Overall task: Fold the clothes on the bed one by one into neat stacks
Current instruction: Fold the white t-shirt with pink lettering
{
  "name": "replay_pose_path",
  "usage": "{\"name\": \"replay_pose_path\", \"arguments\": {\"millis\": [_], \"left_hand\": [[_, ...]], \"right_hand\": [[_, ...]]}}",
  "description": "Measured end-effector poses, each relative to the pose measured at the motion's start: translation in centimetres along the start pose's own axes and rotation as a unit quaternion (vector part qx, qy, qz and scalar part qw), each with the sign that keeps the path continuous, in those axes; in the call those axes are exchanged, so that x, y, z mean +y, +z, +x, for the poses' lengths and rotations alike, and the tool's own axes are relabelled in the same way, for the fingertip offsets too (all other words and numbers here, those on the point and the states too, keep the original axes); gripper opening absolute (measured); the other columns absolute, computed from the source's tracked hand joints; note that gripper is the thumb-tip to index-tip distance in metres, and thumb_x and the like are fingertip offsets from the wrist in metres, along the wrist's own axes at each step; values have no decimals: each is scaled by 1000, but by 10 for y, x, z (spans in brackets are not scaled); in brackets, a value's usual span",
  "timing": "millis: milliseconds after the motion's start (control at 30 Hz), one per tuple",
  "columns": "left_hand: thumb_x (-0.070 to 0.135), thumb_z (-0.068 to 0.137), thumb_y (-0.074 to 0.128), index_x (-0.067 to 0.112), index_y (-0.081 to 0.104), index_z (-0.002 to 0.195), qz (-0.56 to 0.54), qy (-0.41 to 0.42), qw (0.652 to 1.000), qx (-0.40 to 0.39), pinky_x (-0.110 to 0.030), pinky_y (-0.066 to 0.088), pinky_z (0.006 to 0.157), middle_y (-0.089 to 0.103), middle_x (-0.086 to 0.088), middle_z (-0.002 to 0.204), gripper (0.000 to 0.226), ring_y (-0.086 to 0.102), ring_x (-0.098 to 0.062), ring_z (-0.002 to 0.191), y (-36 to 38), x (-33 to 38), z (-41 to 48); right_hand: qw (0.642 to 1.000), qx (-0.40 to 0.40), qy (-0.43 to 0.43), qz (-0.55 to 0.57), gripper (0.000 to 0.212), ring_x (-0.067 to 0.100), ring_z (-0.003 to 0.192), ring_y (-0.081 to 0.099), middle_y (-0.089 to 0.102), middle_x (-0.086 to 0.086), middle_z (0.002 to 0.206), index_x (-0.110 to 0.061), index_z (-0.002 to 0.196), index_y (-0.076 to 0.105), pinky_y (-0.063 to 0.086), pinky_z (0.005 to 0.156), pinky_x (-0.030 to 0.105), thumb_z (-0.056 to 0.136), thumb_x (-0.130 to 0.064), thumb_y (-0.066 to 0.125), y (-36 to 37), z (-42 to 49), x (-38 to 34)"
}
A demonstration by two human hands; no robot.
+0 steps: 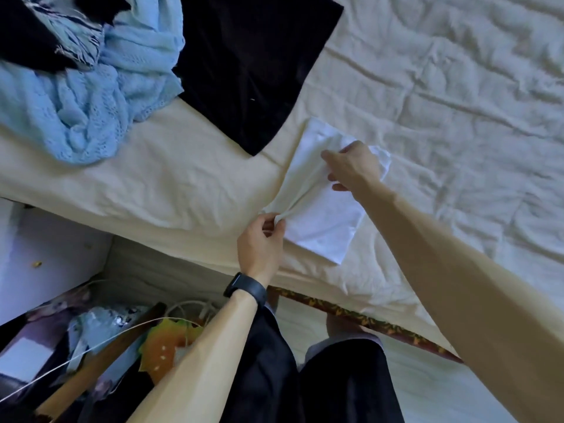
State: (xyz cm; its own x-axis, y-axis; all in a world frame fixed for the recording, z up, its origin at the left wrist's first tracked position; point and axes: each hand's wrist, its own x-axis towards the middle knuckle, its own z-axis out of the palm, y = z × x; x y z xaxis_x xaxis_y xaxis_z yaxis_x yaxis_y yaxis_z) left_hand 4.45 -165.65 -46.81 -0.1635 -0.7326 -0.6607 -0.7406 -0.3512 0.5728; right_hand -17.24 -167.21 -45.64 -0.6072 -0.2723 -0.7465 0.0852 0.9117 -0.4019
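Bed (442, 87): cream sheet, creased, fills most of the view. At its far left we note a crumpled light blue knit (91, 111). Just beside it a black garment (253, 62) lies flat. The white garment (326, 221) sits partly folded near the bed's near edge, close to the black garment's corner. The left grip (259, 242) pinches its near-left edge. The right grip (351, 166), fingers curled, holds a raised layer at its far end, and the cloth is drawn taut between the two. There is a black wristband (245, 288) on the left wrist.
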Motion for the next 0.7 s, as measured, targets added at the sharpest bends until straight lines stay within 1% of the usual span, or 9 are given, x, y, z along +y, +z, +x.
{"name": "replay_pose_path", "arguments": {"millis": [67,133,200,267,333,467,567,633,700], "left_hand": [[30,96,65,19,70,113,2,-9,1000,-22,0,39,63,62,20,85,21,56,10,78,-2,-1,6],[33,96,65,20,70,113,5,-13,999,-37,-3,40,61,64,17,87,23,58,8,78,-2,-1,8],[35,96,64,21,70,112,4,-21,999,-39,-9,43,64,67,15,89,22,61,3,80,-4,1,9],[36,96,63,23,69,109,3,-21,999,-34,-21,48,69,68,12,92,19,63,-5,83,-6,2,9],[37,98,61,25,66,108,1,-16,1000,-22,-27,50,72,68,11,94,17,63,-8,84,-9,1,8],[35,99,58,25,62,115,31,-19,999,-21,-36,55,76,60,7,113,19,63,-14,89,-14,-4,13],[37,98,59,24,61,117,68,-31,997,-35,-40,55,78,47,5,127,23,62,-20,92,-18,-6,20],[35,96,60,23,57,116,74,-30,996,-35,-40,54,77,48,4,126,24,61,-22,95,-18,-4,23],[33,96,60,22,54,117,71,-29,997,-30,-36,50,74,52,3,123,24,61,-23,97,-19,-4,26]], "right_hand": [[1000,12,19,-8,22,26,67,75,73,11,73,-14,69,59,64,71,49,85,-29,64,6,-3,2],[999,14,41,-9,20,27,70,75,74,14,79,-12,73,63,64,69,49,87,-26,62,10,-3,5],[998,14,54,1,20,27,75,76,75,14,83,-12,76,65,64,68,46,90,-23,57,13,0,2],[999,27,45,6,25,30,79,75,76,14,81,-14,72,64,64,71,48,91,-24,52,18,2,-3],[998,50,40,1,32,31,79,75,76,16,79,-14,67,63,63,73,50,91,-28,48,23,1,-10],[997,72,15,-8,34,23,71,74,74,6,67,-17,62,64,63,76,43,90,-30,49,34,-1,-21],[997,70,-7,40,22,24,73,74,74,4,71,-17,74,63,62,77,46,89,-31,54,44,1,-26],[994,35,-12,107,16,24,79,74,74,0,75,-18,89,67,62,81,43,90,-33,62,49,-2,-30],[989,-6,-33,142,14,18,85,75,76,-3,87,-20,102,72,61,85,36,94,-29,64,47,-8,-31]]}}
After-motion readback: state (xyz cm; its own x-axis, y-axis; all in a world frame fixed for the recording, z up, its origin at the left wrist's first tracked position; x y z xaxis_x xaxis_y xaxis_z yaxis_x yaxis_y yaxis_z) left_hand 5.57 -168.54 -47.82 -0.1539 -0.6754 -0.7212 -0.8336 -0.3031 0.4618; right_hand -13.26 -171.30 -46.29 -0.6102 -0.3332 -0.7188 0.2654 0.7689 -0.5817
